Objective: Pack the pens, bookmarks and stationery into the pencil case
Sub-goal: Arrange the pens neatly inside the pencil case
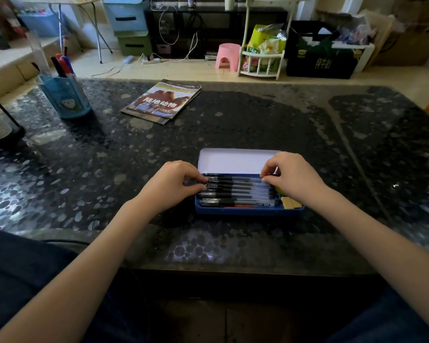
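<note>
Fingers (pixel 266 175) of right hand (pixel 294 178) curled down onto right ends of the far pens (pixel 235 188); looked like a pinch on one pen tip, exact pen not resolvable. Left hand (pixel 170 185) mirrored it: fingertips bent onto the left, capped ends of the same far rows, pressing or pinching, couldn't tell which. Neither hand slack.

Pens lay side by side in the blue pencil case (pixel 248 211), long axis running left-right, parallel to the case's long side. Row filled tray from far wall to near wall. Lid (pixel 235 160) swung open away to the far side, white inside showing. Tan eraser-like block (pixel 291 203) sat in near right corner of tray, just beside pen tips; something yellow-green partly hidden under right palm.

Key relation: pens sat directly under and between both hands, one hand per end, both equally close. Judged step: seating or levelling far pens so lid could close. Packing looked near done.

Case sat near centre of dark speckled table (pixel 233 115). Far left: magazine (pixel 161 101), blue pen holder (pixel 65 97) with markers, well apart from case.
</note>
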{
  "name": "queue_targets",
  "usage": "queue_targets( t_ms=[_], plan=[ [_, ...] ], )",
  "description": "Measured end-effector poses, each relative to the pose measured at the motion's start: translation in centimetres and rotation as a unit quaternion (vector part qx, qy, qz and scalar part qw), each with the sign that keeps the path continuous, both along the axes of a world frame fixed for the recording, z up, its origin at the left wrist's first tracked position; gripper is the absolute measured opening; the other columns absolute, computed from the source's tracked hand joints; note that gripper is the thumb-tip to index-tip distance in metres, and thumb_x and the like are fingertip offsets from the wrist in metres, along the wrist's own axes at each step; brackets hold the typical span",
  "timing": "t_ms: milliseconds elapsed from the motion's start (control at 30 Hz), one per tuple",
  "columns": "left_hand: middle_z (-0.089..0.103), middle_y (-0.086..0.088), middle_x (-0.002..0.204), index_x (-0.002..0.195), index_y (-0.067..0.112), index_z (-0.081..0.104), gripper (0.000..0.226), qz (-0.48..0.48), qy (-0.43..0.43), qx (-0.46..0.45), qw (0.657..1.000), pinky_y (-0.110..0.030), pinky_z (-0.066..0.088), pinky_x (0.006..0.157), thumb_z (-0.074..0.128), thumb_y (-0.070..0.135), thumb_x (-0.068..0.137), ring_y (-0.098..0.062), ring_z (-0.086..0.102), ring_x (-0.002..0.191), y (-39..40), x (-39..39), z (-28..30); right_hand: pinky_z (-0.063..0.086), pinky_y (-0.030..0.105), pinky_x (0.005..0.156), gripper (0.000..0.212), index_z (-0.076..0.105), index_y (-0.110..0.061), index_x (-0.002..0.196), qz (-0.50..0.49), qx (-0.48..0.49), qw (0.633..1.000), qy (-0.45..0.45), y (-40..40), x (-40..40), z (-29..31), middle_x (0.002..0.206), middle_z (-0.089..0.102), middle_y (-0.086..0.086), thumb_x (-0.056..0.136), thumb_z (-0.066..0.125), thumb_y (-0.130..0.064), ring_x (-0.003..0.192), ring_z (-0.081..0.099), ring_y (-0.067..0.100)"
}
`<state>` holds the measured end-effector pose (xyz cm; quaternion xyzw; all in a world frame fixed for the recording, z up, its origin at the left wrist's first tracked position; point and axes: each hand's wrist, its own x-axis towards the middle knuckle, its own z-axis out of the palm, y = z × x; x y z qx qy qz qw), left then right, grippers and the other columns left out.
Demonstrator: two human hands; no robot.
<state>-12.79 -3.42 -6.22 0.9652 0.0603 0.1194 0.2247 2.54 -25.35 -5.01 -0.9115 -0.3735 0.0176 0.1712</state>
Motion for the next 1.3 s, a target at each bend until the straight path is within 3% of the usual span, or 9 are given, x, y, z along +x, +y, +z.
queue_targets(
  t_ms=[200,333,767,967,1167,1300],
  plan=[
    [0.07,0.008,0.091,0.096,0.024,0.074,0.019,0.003,0.002,0.004,1.0,-0.007,0.036,0.066,0.075,0.023,0.076,-0.006,0.058,0.08,-0.1,0.0,0.0,0.042,0.017,0.061,0.019,0.06,-0.037,0.076,0.089,-0.004,0.994,0.059,-0.2,-0.4,0.9,0.083,0.057,-0.015,0.074,0.079,-0.033,0.074,0.055,0.001],
    [0.069,0.009,0.09,0.096,0.024,0.074,0.02,0.003,0.004,0.005,1.0,-0.007,0.034,0.064,0.075,0.023,0.076,-0.002,0.055,0.076,-0.1,-0.1,0.0,0.042,0.017,0.063,0.022,0.059,-0.039,0.079,0.131,-0.028,0.988,0.079,-0.6,-0.8,0.7,0.083,0.058,-0.014,0.075,0.078,-0.029,0.074,0.054,0.001],
    [0.068,0.007,0.088,0.096,0.023,0.074,0.019,0.005,-0.003,0.008,1.0,-0.015,0.041,0.069,0.075,0.023,0.077,-0.008,0.058,0.079,-0.3,0.0,0.0,0.054,0.031,0.069,0.018,0.06,-0.036,0.088,0.124,-0.021,0.992,0.029,-0.4,-1.3,0.3,0.083,0.053,-0.015,0.081,0.071,-0.023,0.075,0.053,0.001],
    [0.067,0.009,0.085,0.094,0.024,0.073,0.018,0.0,-0.009,0.016,1.0,-0.01,0.037,0.065,0.075,0.024,0.076,-0.005,0.056,0.074,-0.5,-0.1,0.1,0.05,0.028,0.065,0.024,0.052,-0.037,0.083,0.128,-0.012,0.992,0.013,-0.4,-1.4,0.1,0.083,0.051,-0.015,0.08,0.071,-0.024,0.073,0.051,0.001],
    [0.068,0.008,0.085,0.092,0.023,0.073,0.016,-0.001,-0.011,0.018,1.0,-0.016,0.042,0.068,0.075,0.022,0.076,-0.007,0.058,0.076,-0.5,-0.1,0.2,0.052,0.03,0.066,0.02,0.056,-0.038,0.077,0.134,-0.044,0.99,-0.019,-0.3,-1.5,-0.1,0.083,0.05,-0.014,0.077,0.075,-0.031,0.075,0.052,0.005],
    [0.068,0.007,0.083,0.086,0.024,0.073,0.011,-0.007,-0.016,0.01,1.0,-0.022,0.047,0.068,0.075,0.021,0.075,-0.007,0.059,0.075,-0.6,-0.2,0.3,0.047,0.023,0.061,0.017,0.06,-0.039,0.075,0.136,-0.058,0.989,-0.016,-0.3,-1.4,0.0,0.081,0.049,-0.016,0.075,0.077,-0.036,0.074,0.051,0.002]
  ],
)
